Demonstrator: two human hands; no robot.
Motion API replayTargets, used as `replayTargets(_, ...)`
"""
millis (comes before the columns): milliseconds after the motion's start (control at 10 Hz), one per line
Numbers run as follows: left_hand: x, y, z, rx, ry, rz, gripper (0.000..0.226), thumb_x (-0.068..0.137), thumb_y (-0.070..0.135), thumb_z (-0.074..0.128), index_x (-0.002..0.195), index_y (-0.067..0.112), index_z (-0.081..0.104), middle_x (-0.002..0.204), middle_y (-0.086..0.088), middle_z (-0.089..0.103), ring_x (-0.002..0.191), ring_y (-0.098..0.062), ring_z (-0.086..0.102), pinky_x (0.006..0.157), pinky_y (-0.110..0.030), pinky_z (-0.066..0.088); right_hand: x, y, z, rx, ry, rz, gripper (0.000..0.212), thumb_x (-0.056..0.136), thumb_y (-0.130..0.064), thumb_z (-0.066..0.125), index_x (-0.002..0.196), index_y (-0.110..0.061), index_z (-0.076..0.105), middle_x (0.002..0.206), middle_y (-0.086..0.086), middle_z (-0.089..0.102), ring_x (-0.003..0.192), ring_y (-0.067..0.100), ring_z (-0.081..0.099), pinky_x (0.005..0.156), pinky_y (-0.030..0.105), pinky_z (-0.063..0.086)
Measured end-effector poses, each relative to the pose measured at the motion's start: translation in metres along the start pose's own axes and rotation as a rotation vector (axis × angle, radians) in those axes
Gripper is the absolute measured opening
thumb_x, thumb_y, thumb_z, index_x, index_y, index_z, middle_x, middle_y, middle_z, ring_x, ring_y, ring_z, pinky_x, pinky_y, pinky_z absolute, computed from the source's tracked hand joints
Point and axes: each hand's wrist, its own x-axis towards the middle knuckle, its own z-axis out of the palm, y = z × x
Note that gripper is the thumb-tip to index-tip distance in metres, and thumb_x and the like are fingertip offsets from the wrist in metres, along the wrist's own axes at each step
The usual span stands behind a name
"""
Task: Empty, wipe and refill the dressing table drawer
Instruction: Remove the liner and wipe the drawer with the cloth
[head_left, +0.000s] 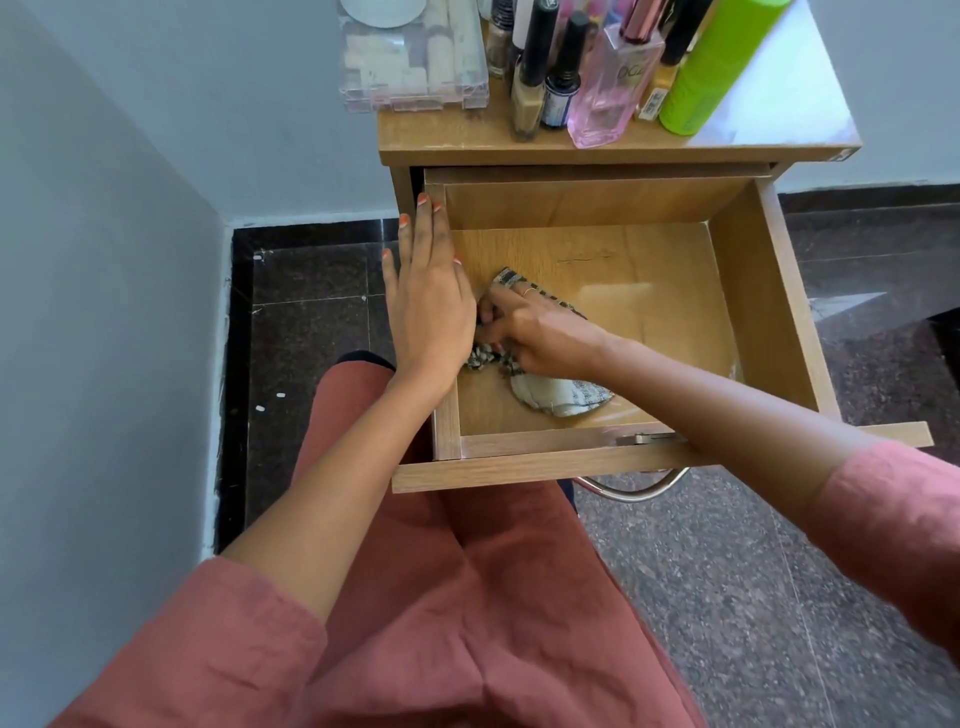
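The wooden drawer of the dressing table is pulled out over my lap and holds only a cloth. My right hand reaches into its left part and is shut on a black-and-white patterned cloth, pressing it on the drawer floor. My left hand lies flat with fingers straight along the drawer's left side wall, fingertips near the back corner, holding nothing.
The table top above carries a clear plastic organiser box, several cosmetic bottles, a pink perfume bottle and a green can. A grey wall stands to the left. Dark stone floor lies around. A metal handle hangs under the drawer front.
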Motion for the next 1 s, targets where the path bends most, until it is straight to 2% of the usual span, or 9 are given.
replayTargets(100,-0.001,0.0,0.0,-0.001,0.004,-0.001,0.047,0.099,0.012,0.026,0.145,0.011,0.017,0.156,-0.004,0.01,0.144,-0.019,0.005,0.118,-0.038,0.002,-0.004,-0.002,0.002,0.038,-0.053,-0.021,0.044,0.072,0.005,0.039,0.102,-0.007,0.069,0.096,0.018,0.052,0.086,0.034,0.048,0.069,0.044,0.045)
replayTargets(200,-0.001,-0.001,0.0,-0.005,0.003,0.002,0.047,0.099,0.013,0.026,0.145,0.011,0.017,0.156,-0.004,0.01,0.144,-0.019,0.005,0.118,-0.039,0.003,-0.014,-0.011,0.005,0.071,-0.171,-0.051,0.044,0.077,0.005,0.041,0.107,-0.013,0.068,0.099,0.006,0.048,0.091,0.017,0.032,0.074,0.035,0.037)
replayTargets(300,-0.001,-0.001,0.0,0.002,0.002,0.0,0.047,0.099,0.013,0.026,0.145,0.011,0.017,0.156,-0.003,0.01,0.144,-0.02,0.005,0.118,-0.039,0.003,-0.02,-0.022,0.009,0.071,-0.325,-0.072,0.04,0.083,0.003,0.046,0.109,-0.019,0.067,0.113,0.003,0.048,0.095,0.009,0.026,0.084,0.034,0.035)
replayTargets(500,-0.001,-0.002,0.0,0.038,-0.001,0.003,0.047,0.099,0.015,0.026,0.145,0.011,0.017,0.156,-0.003,0.01,0.144,-0.02,0.006,0.117,-0.04,0.004,-0.025,-0.02,0.005,0.116,-0.343,-0.049,0.044,0.082,0.005,0.047,0.111,-0.022,0.066,0.115,0.003,0.05,0.106,0.019,0.038,0.091,0.035,0.036)
replayTargets(600,-0.002,-0.002,0.0,0.04,-0.005,0.0,0.048,0.099,0.015,0.025,0.146,0.012,0.015,0.156,-0.002,0.01,0.144,-0.02,0.005,0.117,-0.039,0.003,-0.04,-0.009,0.002,0.138,-0.363,0.014,0.045,0.083,0.005,0.047,0.114,-0.023,0.064,0.117,-0.001,0.05,0.108,0.016,0.038,0.088,0.025,0.031)
replayTargets(800,-0.002,-0.002,0.002,0.035,-0.008,-0.008,0.048,0.099,0.015,0.024,0.146,0.013,0.014,0.156,-0.001,0.009,0.144,-0.019,0.004,0.117,-0.039,0.003,-0.088,0.025,-0.02,0.105,-0.415,0.179,0.045,0.082,0.01,0.045,0.109,-0.019,0.066,0.106,-0.008,0.045,0.1,0.012,0.037,0.092,0.032,0.04)
replayTargets(900,-0.002,-0.002,0.001,0.032,-0.004,-0.007,0.047,0.099,0.015,0.024,0.146,0.013,0.015,0.156,-0.001,0.009,0.144,-0.019,0.004,0.117,-0.039,0.003,-0.11,0.044,-0.031,0.054,-0.469,0.271,0.043,0.08,0.01,0.045,0.105,-0.018,0.067,0.105,-0.009,0.043,0.099,0.012,0.037,0.096,0.035,0.039)
replayTargets(1000,-0.002,-0.002,0.001,0.037,-0.007,-0.007,0.047,0.099,0.015,0.024,0.146,0.013,0.015,0.156,-0.001,0.009,0.144,-0.019,0.004,0.117,-0.039,0.003,-0.125,0.056,-0.04,-0.072,-0.547,0.35,0.038,0.082,0.002,0.047,0.105,-0.022,0.065,0.118,-0.005,0.047,0.108,0.018,0.041,0.097,0.035,0.035)
